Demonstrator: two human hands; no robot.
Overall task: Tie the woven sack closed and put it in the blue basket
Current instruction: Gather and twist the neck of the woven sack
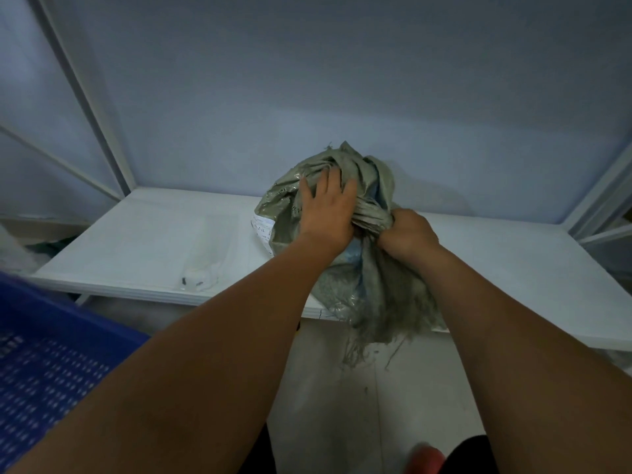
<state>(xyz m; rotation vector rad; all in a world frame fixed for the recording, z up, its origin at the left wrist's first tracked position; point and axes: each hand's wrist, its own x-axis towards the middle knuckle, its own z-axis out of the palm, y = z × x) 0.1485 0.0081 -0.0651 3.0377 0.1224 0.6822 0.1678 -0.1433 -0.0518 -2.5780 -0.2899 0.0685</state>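
Note:
A grey-green woven sack [355,278] lies on a white shelf board [143,241], its frayed mouth hanging over the front edge. A white label sticks to its left side. My left hand [325,206] lies on top of the bulging sack with fingers spread, pressing it. My right hand [407,234] grips the bunched, twisted neck of the sack just to the right of the left hand. The blue basket [44,357], a perforated plastic crate, sits at the lower left, below the shelf edge.
White metal shelf uprights [89,97] stand at the left and far right, with a pale wall behind. A small clear plastic bag [201,268] lies on the shelf left of the sack. Below is a grey floor [359,405].

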